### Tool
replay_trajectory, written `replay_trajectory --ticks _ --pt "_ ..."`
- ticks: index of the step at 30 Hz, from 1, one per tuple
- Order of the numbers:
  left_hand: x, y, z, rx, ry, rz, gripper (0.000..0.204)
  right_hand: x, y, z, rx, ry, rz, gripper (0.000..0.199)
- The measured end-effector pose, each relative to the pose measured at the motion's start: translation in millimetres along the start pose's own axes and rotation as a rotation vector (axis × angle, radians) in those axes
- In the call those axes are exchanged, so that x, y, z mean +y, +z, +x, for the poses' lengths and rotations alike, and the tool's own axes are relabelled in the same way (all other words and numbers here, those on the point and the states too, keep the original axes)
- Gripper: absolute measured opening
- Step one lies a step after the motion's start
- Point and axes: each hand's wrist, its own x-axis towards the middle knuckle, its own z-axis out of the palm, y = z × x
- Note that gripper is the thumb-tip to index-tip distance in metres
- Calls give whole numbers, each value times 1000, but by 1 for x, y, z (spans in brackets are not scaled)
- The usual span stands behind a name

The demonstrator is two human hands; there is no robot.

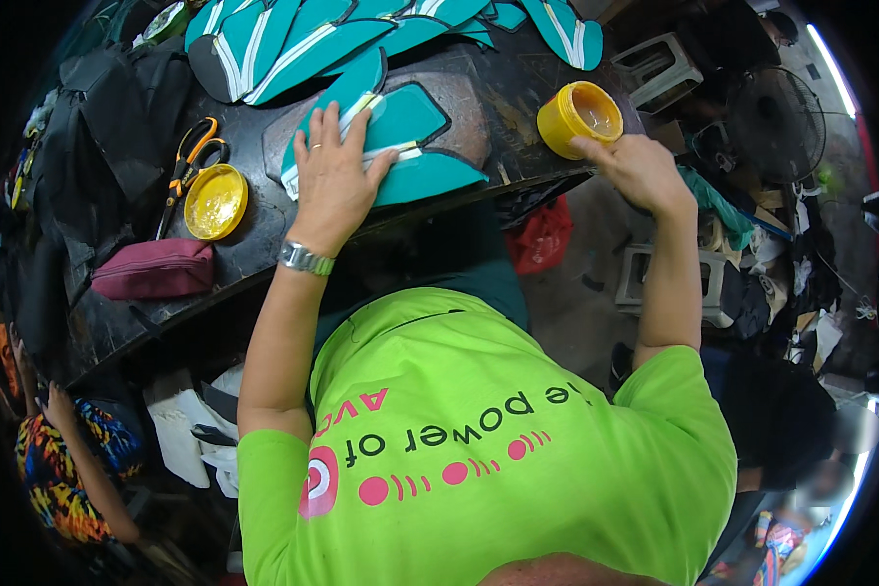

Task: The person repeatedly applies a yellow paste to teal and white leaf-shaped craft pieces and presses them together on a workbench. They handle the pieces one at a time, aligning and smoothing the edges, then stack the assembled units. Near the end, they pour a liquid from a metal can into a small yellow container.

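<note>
On the dark bench, right hand (638, 166) dips into yellow tub (578, 117) of glue.

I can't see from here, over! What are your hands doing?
Left hand flat on teal shoe piece. Right hand at yellow glue pot. Scissors lie aside.

— Where is the left hand (334, 181)?

— It lies flat on a shoe piece (400, 146) on the table (264, 244).

— And the right hand (635, 168)?

— Far to the right, touching the pot (578, 117) at the table's right edge.

— What is left of the shoe piece?

— A lid (215, 201), with scissors (190, 161) just beside it. A pouch (154, 269) lies nearer the person, by the table's near edge.

— What is behind?

— A row of more pieces (293, 39), lying over each other at the far side of the table.
</note>
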Motion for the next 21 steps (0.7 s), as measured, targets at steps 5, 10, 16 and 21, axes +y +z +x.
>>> replay_trajectory --ticks 5,10,16,21 --pt "-25 -3 -5 -106 179 -79 60 -34 30 -9 -103 -670 553 54" --pt "-56 -21 -3 -239 277 -179 58 -105 86 38 192 -986 748 47" --pt "-59 -21 0 -224 249 -250 47 -154 110 58 450 -807 208 64" --pt "-58 -16 0 -122 246 -268 35 -159 109 65 451 -832 83 71"
